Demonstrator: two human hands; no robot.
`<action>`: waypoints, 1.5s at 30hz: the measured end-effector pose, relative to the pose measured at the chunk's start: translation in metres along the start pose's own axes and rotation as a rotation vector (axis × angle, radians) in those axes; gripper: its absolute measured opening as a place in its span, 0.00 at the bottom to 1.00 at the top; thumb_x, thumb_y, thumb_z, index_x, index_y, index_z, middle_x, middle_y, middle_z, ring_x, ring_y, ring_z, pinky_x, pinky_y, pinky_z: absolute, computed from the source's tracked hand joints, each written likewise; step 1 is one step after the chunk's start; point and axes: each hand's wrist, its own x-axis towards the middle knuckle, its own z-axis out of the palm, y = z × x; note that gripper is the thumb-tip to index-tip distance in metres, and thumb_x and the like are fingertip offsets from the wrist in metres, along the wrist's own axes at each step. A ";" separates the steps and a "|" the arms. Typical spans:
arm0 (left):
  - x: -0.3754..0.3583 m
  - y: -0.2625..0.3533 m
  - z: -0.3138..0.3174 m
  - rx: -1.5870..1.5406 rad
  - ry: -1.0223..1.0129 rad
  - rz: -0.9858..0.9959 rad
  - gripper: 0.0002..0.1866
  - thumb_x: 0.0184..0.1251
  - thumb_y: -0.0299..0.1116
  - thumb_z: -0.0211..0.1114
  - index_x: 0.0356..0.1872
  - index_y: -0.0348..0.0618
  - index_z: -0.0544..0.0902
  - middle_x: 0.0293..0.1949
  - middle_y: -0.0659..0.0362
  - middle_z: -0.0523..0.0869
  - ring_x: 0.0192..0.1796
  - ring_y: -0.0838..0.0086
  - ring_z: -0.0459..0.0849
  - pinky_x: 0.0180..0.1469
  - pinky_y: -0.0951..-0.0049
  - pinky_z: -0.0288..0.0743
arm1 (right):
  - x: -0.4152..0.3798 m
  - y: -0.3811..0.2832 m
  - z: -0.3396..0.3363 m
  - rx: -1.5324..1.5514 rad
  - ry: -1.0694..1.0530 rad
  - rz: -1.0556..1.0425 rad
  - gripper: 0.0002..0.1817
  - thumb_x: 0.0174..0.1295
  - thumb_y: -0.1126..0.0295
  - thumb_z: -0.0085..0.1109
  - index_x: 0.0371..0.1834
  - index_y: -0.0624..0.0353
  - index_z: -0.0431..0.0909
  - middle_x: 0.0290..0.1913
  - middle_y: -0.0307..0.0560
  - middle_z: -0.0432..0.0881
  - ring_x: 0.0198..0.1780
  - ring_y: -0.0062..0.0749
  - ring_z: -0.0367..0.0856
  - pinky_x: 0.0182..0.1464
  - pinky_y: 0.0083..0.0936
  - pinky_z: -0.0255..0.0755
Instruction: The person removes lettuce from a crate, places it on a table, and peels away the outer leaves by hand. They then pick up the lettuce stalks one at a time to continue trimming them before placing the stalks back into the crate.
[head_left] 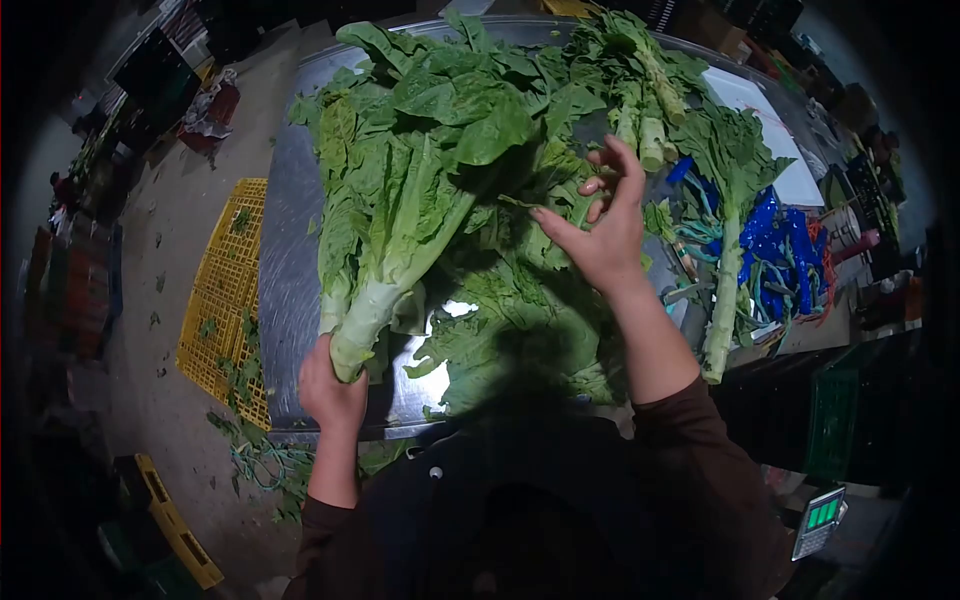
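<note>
My left hand (333,390) is wrapped round the pale lower stem of a celtuce (362,325). Its broad green leaves fan out away from me over the metal table (285,375). To the right, my right hand (612,225) is raised over loose leaves (530,335), thumb and fingers apart. The edge of a thin leaf strip shows right by its thumb tip. Beyond that hand, several trimmed celtuce stems (650,140) lie at the back with leaves still on top. One long celtuce (728,270) rests along the table's right side.
Blue plastic strips (790,260) and coloured ties lie at the right. A white board (765,130) sits behind them. On the floor at left is a yellow plastic crate (222,300) with leaf scraps. A scale display (823,515) glows green at lower right.
</note>
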 end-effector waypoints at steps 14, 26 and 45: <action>-0.014 0.001 0.000 0.093 0.054 -0.026 0.30 0.38 0.30 0.73 0.50 0.49 0.77 0.40 0.54 0.82 0.42 0.56 0.80 0.44 0.60 0.73 | -0.001 0.005 -0.024 1.197 -0.123 0.424 0.21 0.73 0.61 0.35 0.53 0.68 0.70 0.38 0.52 0.80 0.38 0.42 0.78 0.44 0.34 0.72; 0.013 0.035 -0.001 -0.543 -0.088 -0.406 0.29 0.43 0.32 0.70 0.53 0.46 0.75 0.42 0.50 0.83 0.45 0.57 0.82 0.49 0.65 0.74 | -0.036 0.056 -0.011 0.639 -0.160 0.405 0.14 0.72 0.64 0.44 0.46 0.65 0.73 0.36 0.41 0.78 0.38 0.24 0.75 0.42 0.22 0.69; -0.005 0.043 -0.042 -0.107 -0.151 0.285 0.33 0.40 0.32 0.74 0.55 0.46 0.75 0.47 0.52 0.76 0.50 0.55 0.75 0.52 0.60 0.70 | -0.049 -0.016 0.058 1.616 -0.395 0.797 0.24 0.65 0.66 0.51 0.61 0.68 0.65 0.60 0.56 0.73 0.62 0.44 0.70 0.66 0.47 0.61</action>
